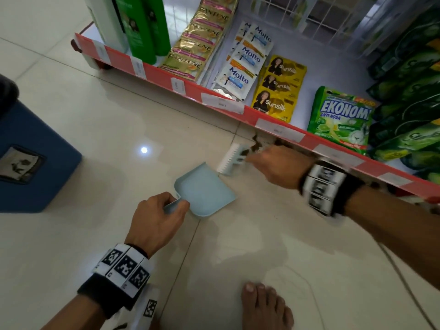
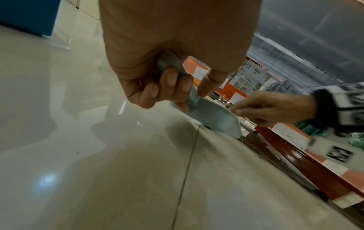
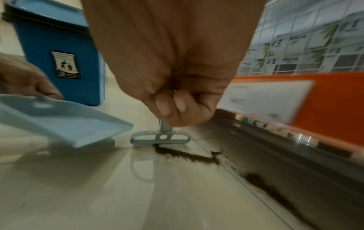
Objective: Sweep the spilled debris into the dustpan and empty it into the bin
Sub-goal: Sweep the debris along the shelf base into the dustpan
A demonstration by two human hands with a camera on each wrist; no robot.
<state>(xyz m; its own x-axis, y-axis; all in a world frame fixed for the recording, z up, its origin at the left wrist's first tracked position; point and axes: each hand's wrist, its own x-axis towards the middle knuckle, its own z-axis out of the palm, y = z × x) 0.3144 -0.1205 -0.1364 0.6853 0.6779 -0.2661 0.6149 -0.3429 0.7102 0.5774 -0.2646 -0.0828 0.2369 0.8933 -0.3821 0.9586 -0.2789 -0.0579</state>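
A pale blue dustpan (image 1: 204, 189) (image 2: 212, 115) (image 3: 65, 123) rests tilted on the tiled floor, its lip toward the shelf. My left hand (image 1: 162, 210) (image 2: 173, 87) grips its short handle. My right hand (image 1: 273, 163) (image 3: 177, 105) grips the handle of a small pale blue brush (image 1: 232, 159) (image 3: 160, 137), whose head touches the floor just beyond the pan's lip. Dark brown debris (image 3: 189, 157) (image 1: 256, 145) lies in a line from the brush toward the shelf base, with more debris nearer the right wrist camera.
A blue bin (image 1: 31, 163) (image 3: 59, 59) stands on the floor at the left. A low shelf with an orange-red edge (image 1: 250, 113) (image 3: 315, 99) holds sachets and detergent packs right above the debris. A bare foot (image 1: 266, 306) is at the bottom.
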